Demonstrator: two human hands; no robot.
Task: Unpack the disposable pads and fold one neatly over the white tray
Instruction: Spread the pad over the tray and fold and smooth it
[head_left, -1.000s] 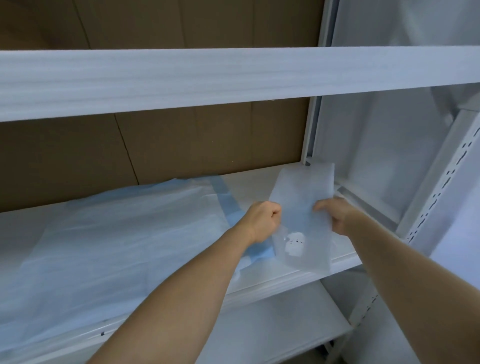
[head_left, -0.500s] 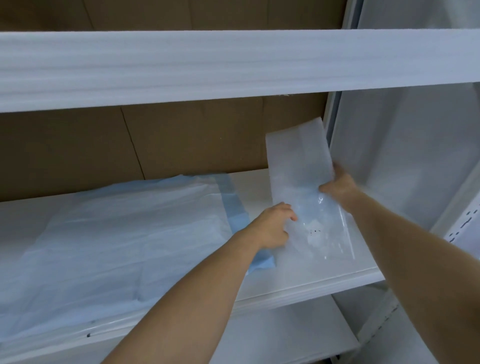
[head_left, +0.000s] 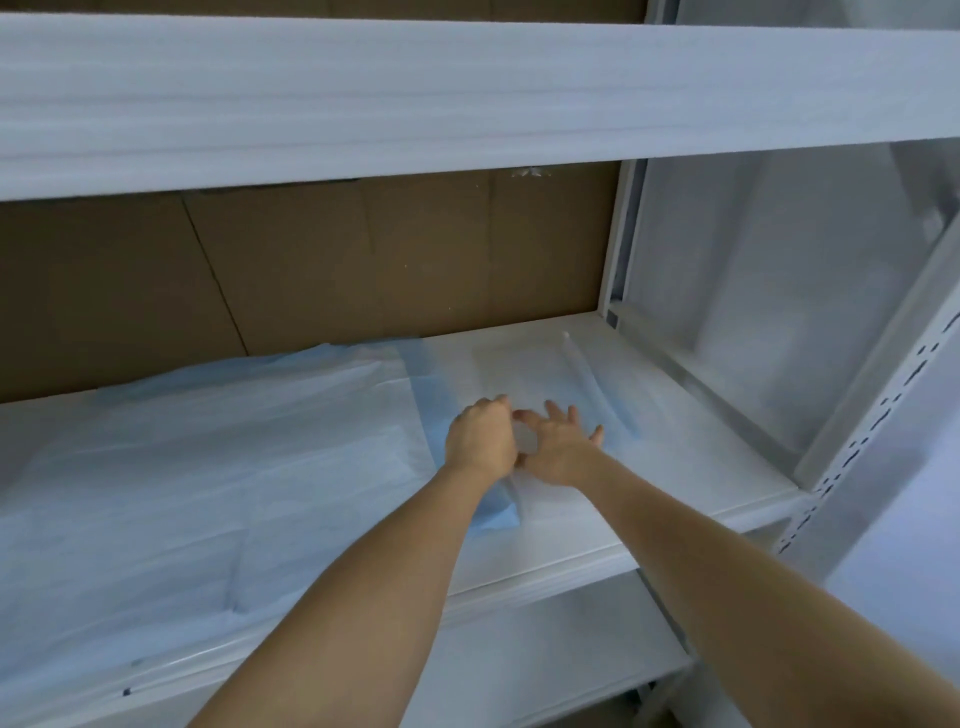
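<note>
Blue-and-white disposable pad (head_left: 208, 467) spread across the white shelf (head_left: 675, 467) from 9 o'clock, left hand (head_left: 480, 441) curled at its right edge, grip unclear, right hand (head_left: 558, 447) fingers spread flat on clear wrapper (head_left: 545, 384) toward 3 o'clock

2 bare forearms are seen entering from the bottom edge, and no sleeve, watch, band or glove is worn on either. The left hand (head_left: 480, 441) and the right hand (head_left: 558, 449) are uncovered, with no rings seen on the fingers. The nails appear short and unpainted, though fine detail is blurred.
</note>
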